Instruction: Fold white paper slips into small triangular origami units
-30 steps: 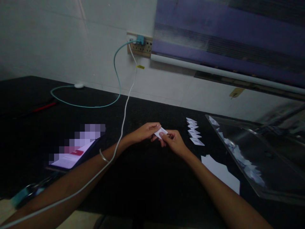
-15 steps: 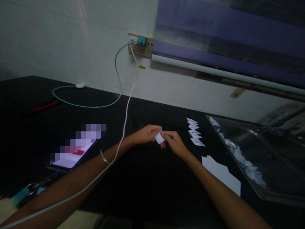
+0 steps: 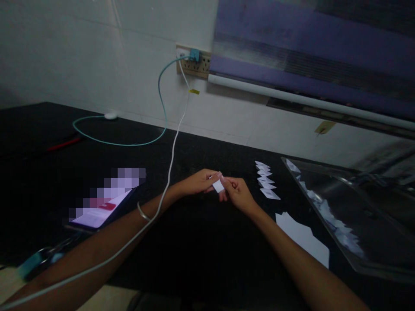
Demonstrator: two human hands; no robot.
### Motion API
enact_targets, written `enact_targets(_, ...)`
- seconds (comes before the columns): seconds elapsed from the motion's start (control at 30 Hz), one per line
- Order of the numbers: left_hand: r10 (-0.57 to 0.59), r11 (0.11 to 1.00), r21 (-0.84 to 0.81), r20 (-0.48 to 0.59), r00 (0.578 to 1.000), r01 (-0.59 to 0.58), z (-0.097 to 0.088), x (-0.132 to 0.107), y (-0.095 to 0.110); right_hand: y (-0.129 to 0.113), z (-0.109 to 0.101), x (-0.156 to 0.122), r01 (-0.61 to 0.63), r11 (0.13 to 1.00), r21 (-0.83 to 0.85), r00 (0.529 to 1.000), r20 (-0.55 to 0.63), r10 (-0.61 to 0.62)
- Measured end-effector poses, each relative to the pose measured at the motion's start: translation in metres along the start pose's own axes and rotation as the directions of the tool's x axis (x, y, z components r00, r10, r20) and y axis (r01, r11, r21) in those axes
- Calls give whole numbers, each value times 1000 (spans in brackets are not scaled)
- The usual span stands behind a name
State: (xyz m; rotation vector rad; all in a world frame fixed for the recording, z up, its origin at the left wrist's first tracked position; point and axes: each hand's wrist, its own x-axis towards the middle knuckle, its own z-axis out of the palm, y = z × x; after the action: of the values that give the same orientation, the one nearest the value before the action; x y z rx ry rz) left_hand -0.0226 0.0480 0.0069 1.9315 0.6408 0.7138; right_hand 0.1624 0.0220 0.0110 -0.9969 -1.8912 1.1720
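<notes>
Head view: person's left hand (image 3: 201, 181) and right hand (image 3: 240, 194) meet over dark desk (image 3: 194, 246), fingers of both closed on small white paper (image 3: 218, 185) between them. Paper looks folded; creases too small to tell. Row of folded pieces (image 3: 269, 194) lies right of right hand; flat sheets (image 3: 303, 237) nearer, beside right forearm. Step in hand seems creasing. Next move likely calls for steady left pinch, right thumb pressing along edge, layers kept aligned.

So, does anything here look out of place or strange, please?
The white cable runs from the wall socket and crosses in front of the left forearm, an odd place; whether they touch is unclear.
</notes>
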Motion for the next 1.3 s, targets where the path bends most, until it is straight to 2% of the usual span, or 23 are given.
enact_targets(0.2,-6,999,-36,-37,999,5,-1,2,-3,-3,-1,1,22,998,59,1000,-5,-22)
enact_targets(0.33,-54,994,-102,-51,997,49,-1,1,2,-2,-1,0,12,999,50,1000,-16,-12)
enact_targets(0.5,-154,971,-195,-84,985,135,-1,-2,11,-1,-3,-3,-5,1000,13,999,50,4)
enact_targets(0.6,-153,969,-207,-83,985,133,-2,-3,11,-4,-3,-5,-21,1000,-3,997,80,21)
enact_targets(0.7,-136,975,-182,-58,989,124,-3,-3,6,-5,-2,-5,-49,997,52,999,17,48)
enact_targets(0.83,-112,976,-193,-62,992,98,-4,-2,5,1,0,0,-53,982,183,986,-146,81)
enact_targets(0.97,-78,975,-211,-11,997,74,-4,-2,9,10,0,4,17,973,229,950,-307,56)
enact_targets(1.07,-100,978,-185,-8,995,97,-5,-1,11,11,-1,5,87,978,191,926,-377,-9)
enact_targets(1.17,-134,976,-180,-52,990,122,-5,1,11,7,1,3,140,984,110,917,-388,-87)
enact_targets(1.3,-149,972,-195,-74,986,133,-5,1,9,6,4,1,135,988,78,940,-325,-103)
